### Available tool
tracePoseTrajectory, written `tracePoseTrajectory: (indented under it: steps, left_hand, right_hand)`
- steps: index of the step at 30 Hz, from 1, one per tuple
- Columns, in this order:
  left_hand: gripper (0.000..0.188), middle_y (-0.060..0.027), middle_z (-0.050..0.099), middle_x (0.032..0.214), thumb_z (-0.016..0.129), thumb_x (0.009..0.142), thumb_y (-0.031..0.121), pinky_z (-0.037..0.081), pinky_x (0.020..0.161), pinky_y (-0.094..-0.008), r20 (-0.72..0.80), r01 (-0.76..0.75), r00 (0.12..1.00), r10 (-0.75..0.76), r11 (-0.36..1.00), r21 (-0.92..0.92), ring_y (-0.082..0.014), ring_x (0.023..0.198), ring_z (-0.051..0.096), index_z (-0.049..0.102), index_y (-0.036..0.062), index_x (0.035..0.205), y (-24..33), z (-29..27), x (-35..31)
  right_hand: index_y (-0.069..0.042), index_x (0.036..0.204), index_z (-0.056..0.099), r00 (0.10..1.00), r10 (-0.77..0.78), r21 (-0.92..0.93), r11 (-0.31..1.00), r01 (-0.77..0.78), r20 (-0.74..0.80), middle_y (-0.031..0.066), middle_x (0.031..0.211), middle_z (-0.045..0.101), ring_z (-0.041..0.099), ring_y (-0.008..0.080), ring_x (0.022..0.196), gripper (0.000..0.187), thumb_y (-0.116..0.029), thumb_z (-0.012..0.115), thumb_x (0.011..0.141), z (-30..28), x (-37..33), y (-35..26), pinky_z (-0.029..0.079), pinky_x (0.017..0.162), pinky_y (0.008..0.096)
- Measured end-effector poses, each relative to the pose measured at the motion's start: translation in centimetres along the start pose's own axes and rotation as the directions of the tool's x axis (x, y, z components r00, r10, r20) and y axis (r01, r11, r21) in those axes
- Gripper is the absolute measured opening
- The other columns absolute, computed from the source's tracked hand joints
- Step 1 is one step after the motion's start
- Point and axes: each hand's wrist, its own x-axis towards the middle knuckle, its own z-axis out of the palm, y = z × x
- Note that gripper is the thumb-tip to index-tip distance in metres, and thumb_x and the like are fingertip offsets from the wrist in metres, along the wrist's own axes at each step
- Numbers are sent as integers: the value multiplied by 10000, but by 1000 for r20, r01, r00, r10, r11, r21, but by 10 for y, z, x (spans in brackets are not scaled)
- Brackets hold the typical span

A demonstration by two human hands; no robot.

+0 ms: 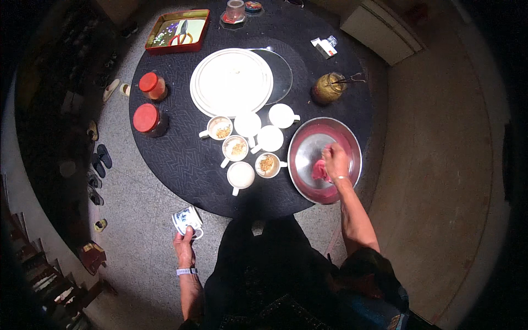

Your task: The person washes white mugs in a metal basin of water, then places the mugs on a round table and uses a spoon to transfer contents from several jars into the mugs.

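My left hand (184, 248) is closed on a white cup (186, 219) with blue decoration and a handle, held over the floor just off the table's near edge. My right hand (336, 160) reaches into a wide metal basin (357, 144) at the table's right side. A pink-red cloth (319, 170) bunches below its fingers and is gripped by them. To the left of the basin stand several white cups. One upright cup (268, 165) holds dry brownish bits, and so does another (235, 147); a further white cup (240, 174) appears turned upside down.
A large white round tray (231, 82) lies mid-table on the dark tablecloth (181, 159). Two red-lidded jars (147, 118) stand at left, an amber jar (328, 88) at right. Far left sits a red-rimmed box (177, 32) with pliers (182, 34). Shoes (103, 157) line the floor.
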Motion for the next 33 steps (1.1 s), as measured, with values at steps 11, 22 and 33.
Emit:
tracePoseTrajectory:
  steps: [11, 22, 33]
  left_hand:
    - [267, -34, 683, 973, 731, 859, 180, 497, 794, -280, 150, -98, 987, 60, 960, 264, -109, 879, 613, 682, 14, 1063, -8, 114, -66]
    - [285, -93, 574, 861, 775, 787, 198, 453, 769, -335, 221, -350, 936, 273, 775, 525, -220, 844, 551, 711, 57, 1026, -12, 260, -102]
    - [294, -117, 554, 896, 781, 775, 173, 459, 750, -359, 236, -507, 850, 472, 608, 610, -267, 857, 541, 684, 55, 1025, 8, 352, -91]
  right_hand:
    - [17, 1076, 577, 752, 547, 347, 670, -656, 368, 97, 771, 633, 585, 195, 554, 419, -235, 755, 793, -51, -40, 146, 492, 446, 335]
    - [-22, 736, 545, 691, 441, 440, 546, -713, 572, 47, 626, 528, 448, 130, 385, 115, -86, 641, 743, -66, -10, 198, 308, 296, 247]
    - [-29, 816, 554, 693, 363, 267, 734, -624, 623, 50, 635, 518, 403, 129, 348, 166, -131, 648, 723, -101, 69, 246, 252, 267, 268]
